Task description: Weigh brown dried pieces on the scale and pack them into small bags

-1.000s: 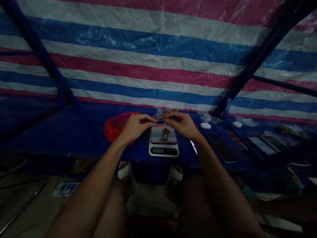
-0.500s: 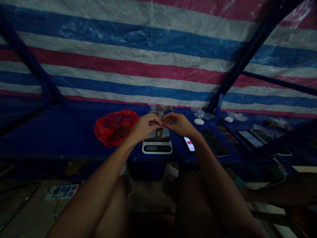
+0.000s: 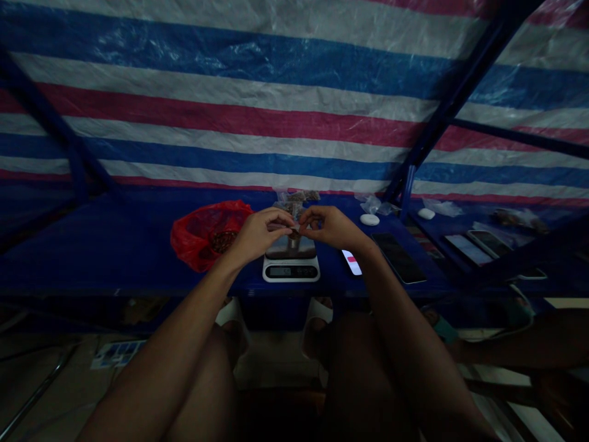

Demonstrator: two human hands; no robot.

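Left hand (image 3: 257,233) and right hand (image 3: 332,227) were closed, both pinching a small packet (image 3: 294,231) just above the scale (image 3: 291,270). Red bag (image 3: 202,236) sat at the scale's 9 o'clock. Looked mid-handling; any next move needed a steady pinch.

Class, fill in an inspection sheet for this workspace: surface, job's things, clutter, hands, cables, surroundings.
Surface: blue table, dimly lit.
Job's things: small item above a digital scale bearing a small cup; red plastic bag of brown pieces beside it.
Clutter: phones, clear bags, white pods.
Grippers: left hand and right hand both pinch the small item.
Cables: possibly a pale cord below the table's right edge.
Surroundings: striped tarp, blue metal frame.
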